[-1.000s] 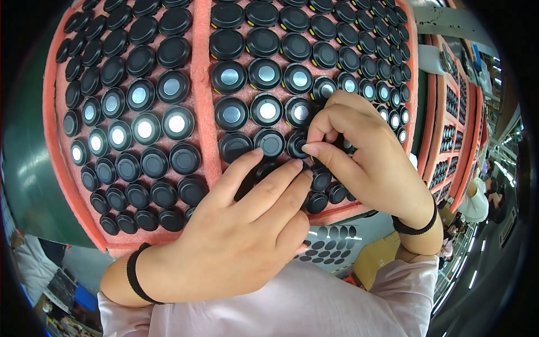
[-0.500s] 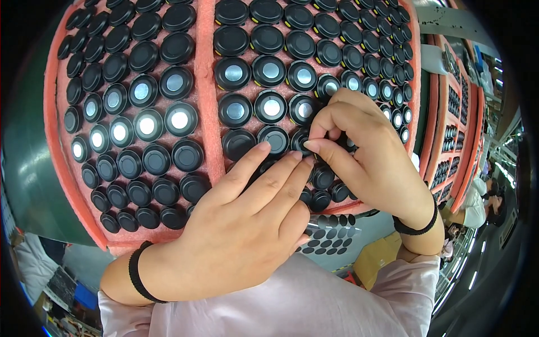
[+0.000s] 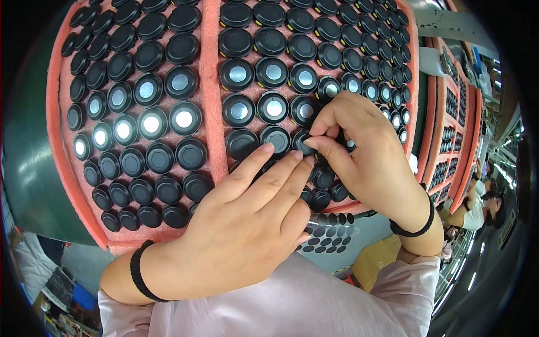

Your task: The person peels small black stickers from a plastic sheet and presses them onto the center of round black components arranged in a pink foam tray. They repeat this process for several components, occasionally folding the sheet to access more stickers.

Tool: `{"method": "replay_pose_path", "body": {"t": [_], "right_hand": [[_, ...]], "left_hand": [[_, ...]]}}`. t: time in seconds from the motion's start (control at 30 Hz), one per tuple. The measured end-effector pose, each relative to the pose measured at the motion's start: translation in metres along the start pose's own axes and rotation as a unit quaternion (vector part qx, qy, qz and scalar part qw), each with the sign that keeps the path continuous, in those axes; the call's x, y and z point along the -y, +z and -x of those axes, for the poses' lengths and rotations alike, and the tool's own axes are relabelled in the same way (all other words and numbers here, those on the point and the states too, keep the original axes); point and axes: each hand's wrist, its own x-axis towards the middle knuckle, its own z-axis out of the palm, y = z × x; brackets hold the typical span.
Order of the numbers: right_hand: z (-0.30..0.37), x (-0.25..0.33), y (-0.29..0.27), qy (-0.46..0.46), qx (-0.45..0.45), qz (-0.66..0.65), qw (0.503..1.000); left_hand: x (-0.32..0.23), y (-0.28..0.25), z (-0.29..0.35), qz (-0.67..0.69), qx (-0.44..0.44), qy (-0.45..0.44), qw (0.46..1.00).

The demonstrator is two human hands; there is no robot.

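Rows of black round parts (image 3: 236, 42) sit in a pink foam tray (image 3: 210, 101). Some have a bright silver disc (image 3: 273, 108) in the centre; others are black all over. My left hand (image 3: 247, 216) lies flat with its fingers stretched over the near rows. Its index fingertip touches the lower edge of a part with a black centre (image 3: 275, 140). My right hand (image 3: 362, 149) pinches thumb and index finger at the rim of the neighbouring black part (image 3: 304, 142). Whatever lies between those fingertips is too small to make out. Both hands hide several parts beneath them.
By the tray's near edge is a clear sheet (image 3: 328, 238) with black round dots. A cardboard box (image 3: 377, 259) stands below on the right. More pink foam trays (image 3: 443, 129) of black parts stand at the right, with people (image 3: 477, 208) farther off. Green surface (image 3: 33, 151) borders the left side.
The tray's left part appears shifted slightly right and down in view. My hands keep almost the same pose, the right still pinching at the same part.
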Motion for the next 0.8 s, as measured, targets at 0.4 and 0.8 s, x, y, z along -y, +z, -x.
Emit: {"method": "replay_pose_path", "body": {"t": [0.4, 0.8], "right_hand": [[0.031, 0.018, -0.04, -0.028, 0.115, -0.129, 0.985], [0.056, 0.016, -0.051, -0.04, 0.075, -0.071, 0.994]], "left_hand": [[-0.004, -0.007, -0.003, 0.009, -0.048, -0.012, 0.999], [-0.017, -0.006, -0.023, 0.015, -0.096, -0.007, 0.995]]}}
